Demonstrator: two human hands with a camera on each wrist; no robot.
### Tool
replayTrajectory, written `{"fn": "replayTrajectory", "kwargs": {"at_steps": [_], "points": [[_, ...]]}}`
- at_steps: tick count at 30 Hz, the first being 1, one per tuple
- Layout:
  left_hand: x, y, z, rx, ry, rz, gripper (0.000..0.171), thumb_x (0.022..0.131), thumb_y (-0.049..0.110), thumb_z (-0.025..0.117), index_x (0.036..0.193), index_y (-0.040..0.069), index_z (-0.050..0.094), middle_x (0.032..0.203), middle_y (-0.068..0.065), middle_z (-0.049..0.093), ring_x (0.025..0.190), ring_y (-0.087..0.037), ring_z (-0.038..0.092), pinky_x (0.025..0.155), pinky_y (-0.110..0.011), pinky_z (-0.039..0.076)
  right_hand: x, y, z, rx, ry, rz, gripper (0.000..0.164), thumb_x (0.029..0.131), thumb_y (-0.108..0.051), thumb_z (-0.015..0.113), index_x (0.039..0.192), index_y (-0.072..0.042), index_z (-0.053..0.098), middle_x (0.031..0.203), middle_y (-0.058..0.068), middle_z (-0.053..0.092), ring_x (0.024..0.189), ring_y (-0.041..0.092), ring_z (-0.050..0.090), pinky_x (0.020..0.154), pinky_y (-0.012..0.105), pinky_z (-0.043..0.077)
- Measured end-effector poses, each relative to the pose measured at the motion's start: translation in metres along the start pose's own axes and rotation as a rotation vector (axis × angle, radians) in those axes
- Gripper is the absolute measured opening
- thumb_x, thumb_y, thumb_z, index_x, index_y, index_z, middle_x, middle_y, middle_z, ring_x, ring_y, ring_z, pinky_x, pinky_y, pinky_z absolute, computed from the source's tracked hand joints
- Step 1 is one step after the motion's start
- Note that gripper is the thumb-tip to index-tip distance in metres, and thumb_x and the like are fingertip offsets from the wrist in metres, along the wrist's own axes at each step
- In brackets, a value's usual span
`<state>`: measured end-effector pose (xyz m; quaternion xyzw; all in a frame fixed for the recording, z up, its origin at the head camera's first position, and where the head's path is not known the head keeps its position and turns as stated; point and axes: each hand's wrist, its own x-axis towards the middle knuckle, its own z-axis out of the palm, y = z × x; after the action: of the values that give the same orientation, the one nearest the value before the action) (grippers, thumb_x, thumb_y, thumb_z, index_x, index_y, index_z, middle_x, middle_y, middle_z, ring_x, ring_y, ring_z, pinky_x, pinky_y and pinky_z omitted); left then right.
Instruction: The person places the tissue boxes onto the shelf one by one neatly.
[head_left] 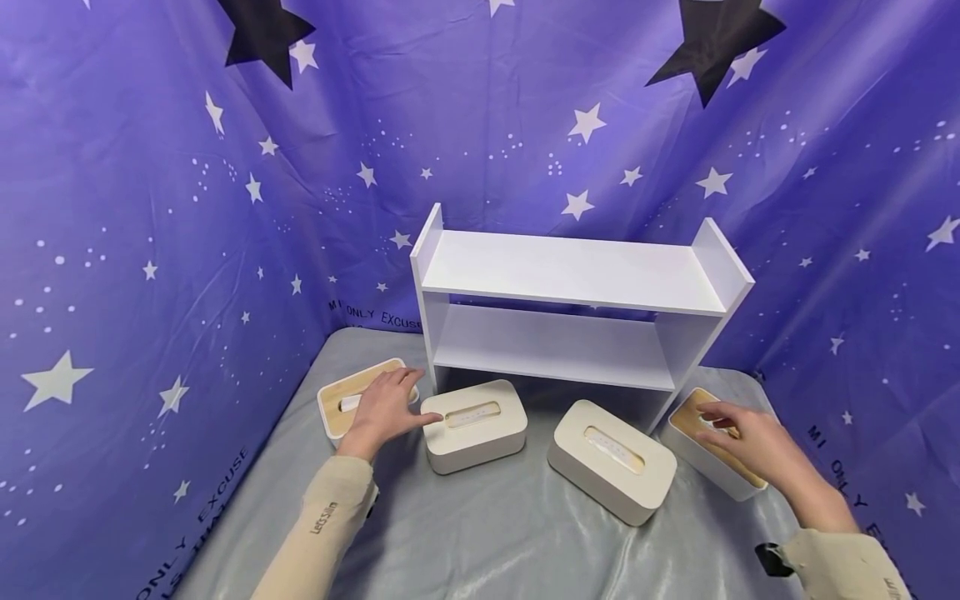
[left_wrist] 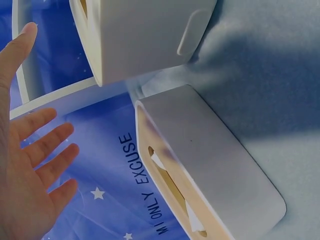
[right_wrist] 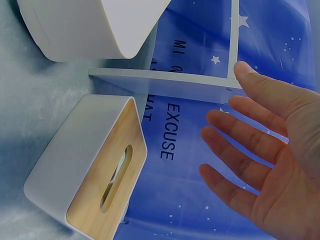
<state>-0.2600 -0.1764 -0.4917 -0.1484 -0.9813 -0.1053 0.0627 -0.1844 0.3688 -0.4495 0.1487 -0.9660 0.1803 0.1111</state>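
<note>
My left hand [head_left: 385,410] hovers with fingers spread over a white tissue box with a wooden lid [head_left: 337,392]; the left wrist view shows a gap between that hand [left_wrist: 37,175] and the box [left_wrist: 215,160]. On the other side, my right hand [head_left: 753,442] is above a second wooden-lidded tissue box [head_left: 720,467], apart from it in the right wrist view, its fingers loosely extended. Between them lie two cream tissue boxes, one at left [head_left: 480,450] and one turned at an angle at right [head_left: 600,487], each with a slot on top.
Behind the boxes stands a white two-tier shelf [head_left: 570,271] with raised sides. A grey cloth [head_left: 480,542] covers the table. Purple star-printed curtains [head_left: 487,117] enclose the back and both sides.
</note>
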Motion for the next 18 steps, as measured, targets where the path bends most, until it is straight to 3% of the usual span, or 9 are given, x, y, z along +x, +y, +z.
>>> {"fn": "replayTrajectory", "kwargs": {"at_steps": [7,14,18], "points": [[0.0000,0.0010,0.0043,-0.003,0.006,0.003,0.092,0.072,0.069,0.075,0.140,0.010,0.056,0.137,-0.014,0.060,0.132,-0.033,0.053,0.116,-0.048,0.039,-0.0004,-0.0025,0.0031,0.016,-0.018,0.022,0.036,0.080,-0.018,0.082,0.109,0.001,0.072,0.105,0.019,0.074,0.084,0.033,0.072,0.068,0.033,0.059],[-0.0011,0.0053,0.0064,0.015,0.019,0.023,0.092,0.071,0.071,0.073,0.139,0.012,0.057,0.136,-0.012,0.062,0.128,-0.033,0.056,0.109,-0.048,0.046,0.0014,-0.0037,0.0029,0.017,-0.072,0.044,0.041,0.083,-0.023,0.080,0.113,0.003,0.070,0.109,0.022,0.073,0.088,0.036,0.072,0.075,0.050,0.059],[-0.0014,0.0076,0.0092,0.018,0.028,0.026,0.091,0.071,0.072,0.074,0.138,0.013,0.057,0.135,-0.010,0.062,0.126,-0.033,0.057,0.108,-0.047,0.047,0.0007,-0.0058,0.0037,0.031,-0.087,0.067,0.042,0.085,-0.024,0.078,0.116,0.002,0.069,0.111,0.022,0.072,0.092,0.038,0.071,0.077,0.053,0.058]]}}
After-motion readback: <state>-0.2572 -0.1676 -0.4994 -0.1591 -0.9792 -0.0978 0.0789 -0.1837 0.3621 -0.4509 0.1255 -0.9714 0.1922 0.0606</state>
